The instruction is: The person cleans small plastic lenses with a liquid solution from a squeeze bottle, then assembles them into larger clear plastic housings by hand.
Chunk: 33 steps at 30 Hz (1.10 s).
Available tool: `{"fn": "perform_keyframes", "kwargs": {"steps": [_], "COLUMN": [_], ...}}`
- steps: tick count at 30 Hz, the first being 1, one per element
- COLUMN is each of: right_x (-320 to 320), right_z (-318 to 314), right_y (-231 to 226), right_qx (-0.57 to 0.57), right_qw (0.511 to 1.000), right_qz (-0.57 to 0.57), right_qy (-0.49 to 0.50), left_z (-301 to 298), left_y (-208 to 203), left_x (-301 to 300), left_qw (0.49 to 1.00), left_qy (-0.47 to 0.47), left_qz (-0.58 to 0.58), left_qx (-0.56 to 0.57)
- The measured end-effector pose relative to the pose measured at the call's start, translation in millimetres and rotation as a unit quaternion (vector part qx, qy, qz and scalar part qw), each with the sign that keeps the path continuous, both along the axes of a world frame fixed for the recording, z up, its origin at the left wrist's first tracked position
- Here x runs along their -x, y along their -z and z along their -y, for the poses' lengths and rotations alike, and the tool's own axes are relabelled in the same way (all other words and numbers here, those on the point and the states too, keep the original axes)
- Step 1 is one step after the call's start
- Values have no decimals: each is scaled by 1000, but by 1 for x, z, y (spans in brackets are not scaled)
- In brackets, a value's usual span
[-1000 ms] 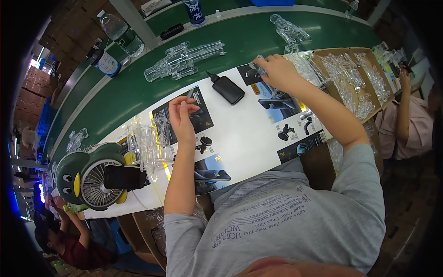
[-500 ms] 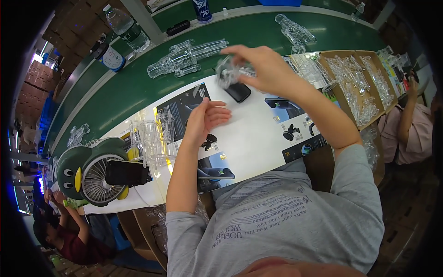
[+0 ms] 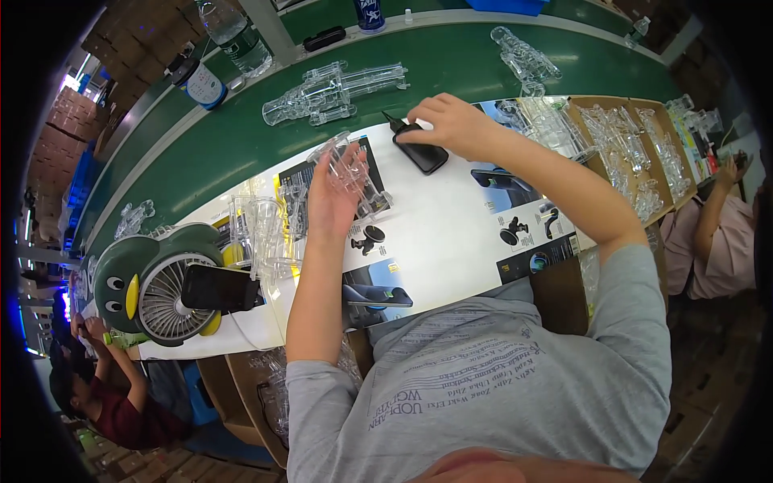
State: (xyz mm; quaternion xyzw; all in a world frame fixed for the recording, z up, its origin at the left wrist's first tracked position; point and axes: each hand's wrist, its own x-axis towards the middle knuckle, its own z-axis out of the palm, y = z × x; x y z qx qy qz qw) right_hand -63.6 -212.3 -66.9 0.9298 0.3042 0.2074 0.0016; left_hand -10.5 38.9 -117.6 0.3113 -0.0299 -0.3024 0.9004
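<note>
A clear plastic part (image 3: 364, 183) with tube-like pieces is in my left hand (image 3: 332, 197), tilted above the white printed sheet, its fingers wrapped around it. My right hand (image 3: 457, 125) reaches to a black oblong device (image 3: 427, 154) with a thin pointed end, which lies on the sheet. The thumb and fingers of that hand close around the device's far end. Just beyond, a larger clear plastic assembly (image 3: 334, 92) lies on the green table (image 3: 217, 149). More clear parts (image 3: 270, 233) stand beside my left forearm.
A penguin-shaped fan (image 3: 165, 294) with a dark phone (image 3: 217, 288) before it stands at left. Cardboard trays (image 3: 573, 121) of clear parts are at right, and another clear assembly (image 3: 523, 58) lies farther back. Bottles (image 3: 241, 44) line the far left edge. Other people sit at both sides.
The clear part has passed from my right hand to my left. My right hand has come down onto the black device. The whole view has shifted slightly.
</note>
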Motion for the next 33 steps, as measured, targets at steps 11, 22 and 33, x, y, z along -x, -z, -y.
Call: {"fn": "perform_keyframes", "kwargs": {"steps": [11, 22, 33], "right_x": [-22, 32, 58], "right_z": [25, -35, -33], "right_y": [27, 6, 21], "right_qx": [171, -470, -854], "right_qw": [976, 876, 478], "right_qz": [51, 93, -205], "right_qy": [-126, 54, 26], "left_z": [0, 1, 5], "left_y": [-4, -16, -20], "left_x": [4, 10, 20], "left_qw": [999, 994, 881], "left_qy": [-16, -46, -192], "left_qz": [26, 94, 347], "left_qx": [-29, -27, -258]}}
